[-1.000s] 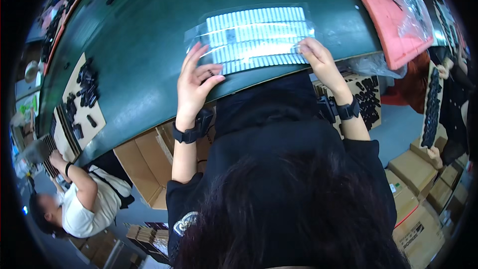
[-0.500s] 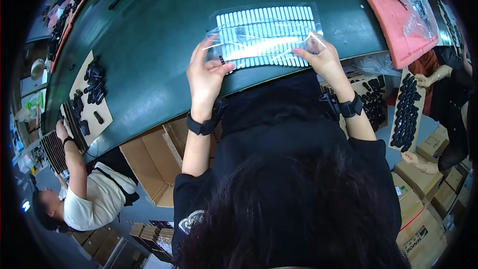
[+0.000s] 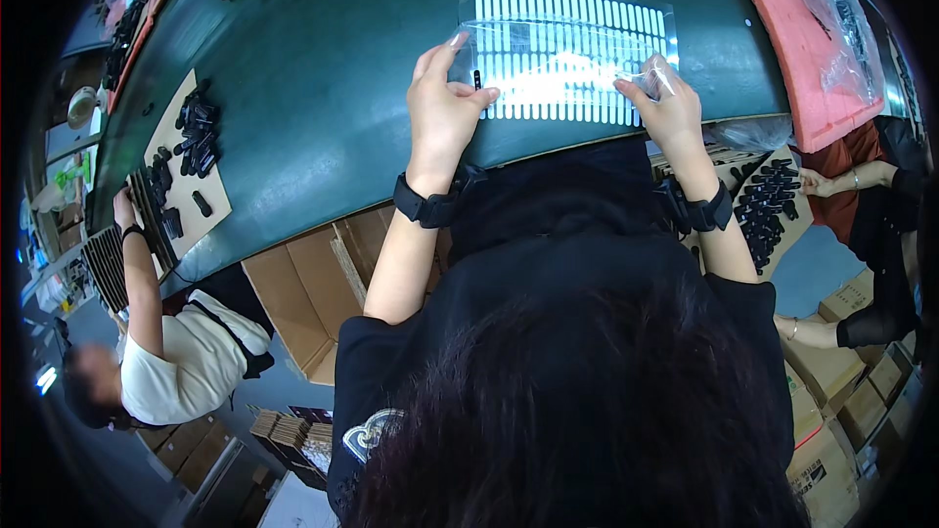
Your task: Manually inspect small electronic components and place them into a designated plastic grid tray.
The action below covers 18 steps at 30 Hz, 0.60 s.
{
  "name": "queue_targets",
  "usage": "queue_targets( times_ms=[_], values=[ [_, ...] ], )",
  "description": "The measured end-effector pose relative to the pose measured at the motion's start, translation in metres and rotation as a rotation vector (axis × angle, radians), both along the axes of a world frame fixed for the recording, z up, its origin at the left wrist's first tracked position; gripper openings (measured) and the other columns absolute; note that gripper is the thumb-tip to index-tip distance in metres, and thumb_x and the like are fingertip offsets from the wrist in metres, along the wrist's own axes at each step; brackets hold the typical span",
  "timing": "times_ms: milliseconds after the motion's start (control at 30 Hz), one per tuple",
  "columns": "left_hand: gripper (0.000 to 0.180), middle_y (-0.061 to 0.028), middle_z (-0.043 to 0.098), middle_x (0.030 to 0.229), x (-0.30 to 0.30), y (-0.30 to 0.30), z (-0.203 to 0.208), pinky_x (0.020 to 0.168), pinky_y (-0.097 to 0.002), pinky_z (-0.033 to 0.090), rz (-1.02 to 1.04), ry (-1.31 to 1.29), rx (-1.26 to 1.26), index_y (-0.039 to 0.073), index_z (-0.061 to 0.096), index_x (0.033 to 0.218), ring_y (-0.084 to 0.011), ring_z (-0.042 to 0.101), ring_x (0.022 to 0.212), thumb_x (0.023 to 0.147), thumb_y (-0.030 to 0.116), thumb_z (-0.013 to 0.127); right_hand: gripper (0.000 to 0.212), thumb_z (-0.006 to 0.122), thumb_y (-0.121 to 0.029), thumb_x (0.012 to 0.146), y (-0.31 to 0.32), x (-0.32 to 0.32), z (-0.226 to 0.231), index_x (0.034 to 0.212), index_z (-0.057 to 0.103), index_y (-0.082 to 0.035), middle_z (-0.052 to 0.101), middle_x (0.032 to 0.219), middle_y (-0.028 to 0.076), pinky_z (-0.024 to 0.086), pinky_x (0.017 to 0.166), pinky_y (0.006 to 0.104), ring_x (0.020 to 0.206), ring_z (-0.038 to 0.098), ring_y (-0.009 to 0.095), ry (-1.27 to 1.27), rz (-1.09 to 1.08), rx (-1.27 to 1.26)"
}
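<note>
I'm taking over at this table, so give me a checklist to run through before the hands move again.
1. Left hand has the small black piece: ok, it shows beside the thumb tip.
2. Right hand has the clear film: ok, pinched at the right end.
3. White strips all clearly visible: not ok, glare washes out the middle.
4. Film free of the strips: cannot tell.
5. Co-workers' hands away from the strips: ok.
</note>
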<state>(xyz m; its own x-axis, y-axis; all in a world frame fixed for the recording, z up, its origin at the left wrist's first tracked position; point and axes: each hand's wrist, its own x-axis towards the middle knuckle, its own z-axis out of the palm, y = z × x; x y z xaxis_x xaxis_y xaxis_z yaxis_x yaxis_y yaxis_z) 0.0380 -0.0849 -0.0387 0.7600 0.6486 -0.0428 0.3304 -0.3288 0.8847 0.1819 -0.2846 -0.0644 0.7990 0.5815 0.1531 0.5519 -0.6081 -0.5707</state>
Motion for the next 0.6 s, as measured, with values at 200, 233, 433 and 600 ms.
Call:
queue_targets(
  times_ms=[200,233,433,600],
  values=[
    [0.062,-0.0173,0.038,0.120,-0.004,-0.009,0.003,0.065,-0.0248,0.049,0.129,0.002,0.092,-0.003,0.041,0.118,-0.0160,0.057,0.076,0.062,-0.003,0.068,0.034,0.069,-0.029,0.066,-0.004,0.002,-0.007,0.071,0.046,-0.005,0.046,0.061,0.007,0.036,0.052,0.0328,0.056,0.044,0.023,-0.232,0.050,0.163],
    [0.063,-0.0188,0.037,0.121,-0.005,-0.008,0.006,0.069,-0.0268,0.048,0.166,-0.056,0.131,-0.003,0.039,0.119,-0.0185,0.056,0.083,0.063,-0.001,0.068,0.034,0.070,-0.028,0.066,-0.004,0.003,-0.008,0.071,0.046,-0.005,0.046,0.061,0.007,0.036,0.052,0.0326,0.056,0.044,0.023,-0.215,0.067,0.170],
    [0.065,-0.0229,0.028,0.129,-0.020,-0.040,0.022,0.093,-0.0406,0.032,-0.101,-0.134,0.802,0.001,0.037,0.122,-0.0311,0.038,0.113,0.068,0.020,0.066,0.032,0.071,-0.022,0.064,-0.005,0.005,-0.010,0.070,0.045,-0.004,0.047,0.063,0.007,0.036,0.053,0.0321,0.058,0.045,0.024,-0.236,0.092,0.188],
    [0.073,-0.0194,0.022,0.134,-0.015,-0.092,0.003,0.098,-0.0500,0.021,-0.559,0.033,0.823,0.015,0.034,0.128,-0.0367,0.032,0.117,0.066,0.041,0.064,0.030,0.071,-0.019,0.064,-0.006,0.006,-0.009,0.070,0.045,-0.004,0.048,0.066,0.008,0.038,0.056,0.0321,0.062,0.047,0.025,-0.167,0.091,0.196]
  ],
)
